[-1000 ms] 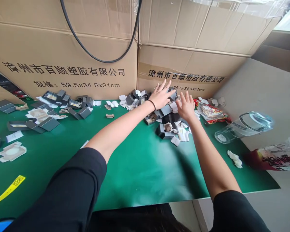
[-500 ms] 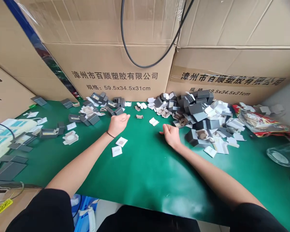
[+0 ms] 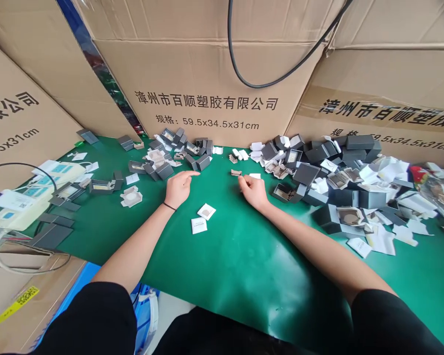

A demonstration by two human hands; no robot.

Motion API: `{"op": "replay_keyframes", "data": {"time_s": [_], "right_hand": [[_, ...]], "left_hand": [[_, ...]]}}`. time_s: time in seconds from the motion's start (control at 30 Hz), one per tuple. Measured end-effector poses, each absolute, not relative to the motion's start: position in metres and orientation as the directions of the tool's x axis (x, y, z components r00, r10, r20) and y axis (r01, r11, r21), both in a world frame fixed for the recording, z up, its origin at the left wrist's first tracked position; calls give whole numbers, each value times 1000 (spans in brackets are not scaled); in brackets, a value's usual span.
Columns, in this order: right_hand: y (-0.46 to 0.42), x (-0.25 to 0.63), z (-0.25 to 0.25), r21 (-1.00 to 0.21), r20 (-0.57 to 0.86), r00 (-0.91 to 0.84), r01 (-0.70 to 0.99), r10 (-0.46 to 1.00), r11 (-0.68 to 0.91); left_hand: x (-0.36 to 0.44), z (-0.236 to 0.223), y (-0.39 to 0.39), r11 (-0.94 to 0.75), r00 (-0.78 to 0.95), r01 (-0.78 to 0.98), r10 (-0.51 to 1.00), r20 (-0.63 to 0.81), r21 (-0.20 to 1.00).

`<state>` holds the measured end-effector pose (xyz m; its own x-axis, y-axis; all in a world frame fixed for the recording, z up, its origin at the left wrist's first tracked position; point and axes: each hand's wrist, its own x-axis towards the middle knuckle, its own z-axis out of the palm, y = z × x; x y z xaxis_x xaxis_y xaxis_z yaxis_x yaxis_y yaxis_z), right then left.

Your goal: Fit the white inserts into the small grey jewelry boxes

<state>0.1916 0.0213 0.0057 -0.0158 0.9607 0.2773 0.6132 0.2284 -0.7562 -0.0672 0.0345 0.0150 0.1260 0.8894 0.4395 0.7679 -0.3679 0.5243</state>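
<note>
My left hand [image 3: 179, 189] hovers over the green table with its index finger stretched to the right and the other fingers bent; nothing shows in it. Across from it, my right hand [image 3: 254, 192] is curled into a fist, thumb up front, with no object visible in it. Between and below them lie two small white cards [image 3: 199, 225], one partly over the other. A small brown cardboard piece [image 3: 236, 172] lies just beyond my right hand, and a white folded piece [image 3: 255, 176] is partly hidden behind that hand. Small dark grey boxes [image 3: 164, 170] lie beyond my left hand.
A large heap of dark grey boxes [image 3: 355, 197] and torn white inserts spreads on the right. A power strip [image 3: 33, 192] with cables sits at left. Printed cartons [image 3: 207, 74] wall the back, with a black cable [image 3: 257, 87] hanging before them. A plastic packet [image 3: 440, 192] lies far right.
The view has turned to the left, so things appear further right. My left index finger has straightened out of a fist. My right hand stays curled and now covers part of the white folded piece.
</note>
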Motion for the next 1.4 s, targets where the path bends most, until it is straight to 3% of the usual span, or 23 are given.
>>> {"op": "replay_keyframes", "data": {"time_s": [0.13,0.4,0.63,0.87,0.97,1.1,1.2,1.4], "right_hand": [[18,189,6,-705,293,-230,604,928,372],[19,191,4,-781,238,-216,536,947,319],[17,193,5,-732,281,-278,556,919,392],[22,205,3,-885,194,-269,367,943,287],[19,203,1,-781,291,-319,466,902,416],[15,200,0,-460,388,-459,654,799,600],[13,203,2,-307,296,-551,718,780,624],[12,211,10,-238,116,-629,733,768,637]], "left_hand": [[-68,18,36,-445,372,739,896,243,506],[-64,23,41,-479,501,806,865,30,348],[-66,24,35,-504,498,757,857,133,415],[-65,15,39,-468,345,720,882,320,513],[-59,12,36,-504,354,688,861,365,521],[-54,10,33,-538,361,629,841,403,561],[-55,10,34,-501,283,642,859,427,581],[-59,14,38,-404,93,784,828,554,472]]}}
